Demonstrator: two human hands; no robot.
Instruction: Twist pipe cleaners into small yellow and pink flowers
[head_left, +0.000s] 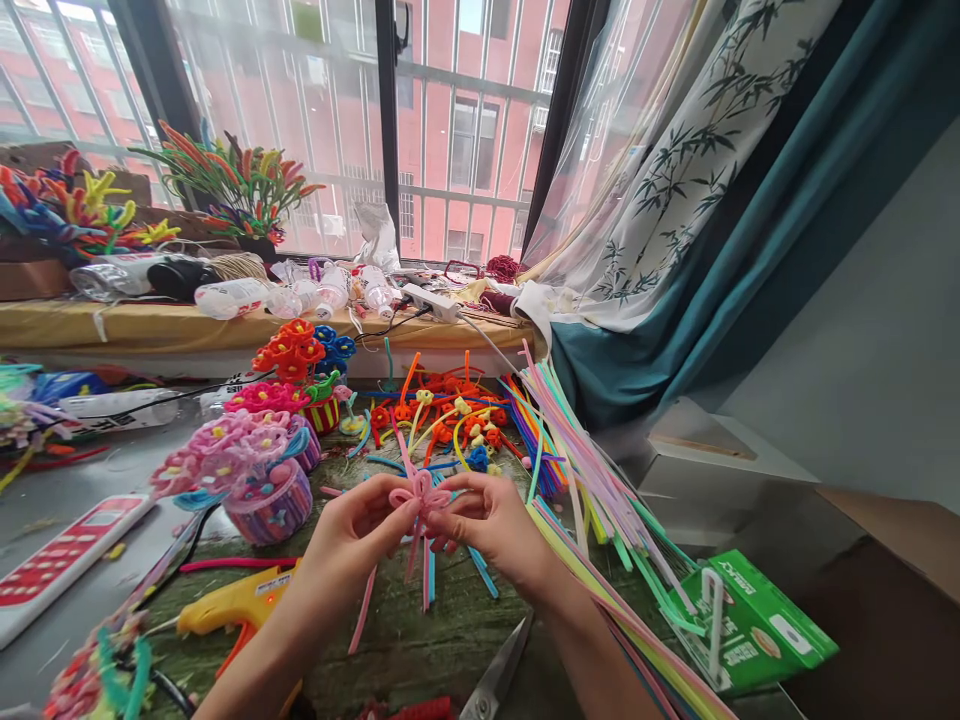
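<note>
Between both hands is a pink pipe-cleaner flower (421, 492) with looped petals, raised over the middle of the table. My left hand (367, 520) pinches its left side between thumb and fingers. From the other side, my right hand (480, 522) grips the petals near the centre. Pink stem ends hang below the loops. Blue and pink pipe cleaners (480, 572) lie on the table beneath. Beside my left forearm rests a yellow hot glue gun (232, 598), partly covered by the arm. Open scissor blades (499, 672) point up from the bottom edge.
Finished flower pots (271, 500) stand at left near a red-and-white calculator-like panel (71, 560). Orange flowers (450, 400) and loose stems lie behind my hands. Long pastel pipe cleaners (592, 460) spread along the right, by a green box (772, 620). Bottles (232, 298) line the windowsill.
</note>
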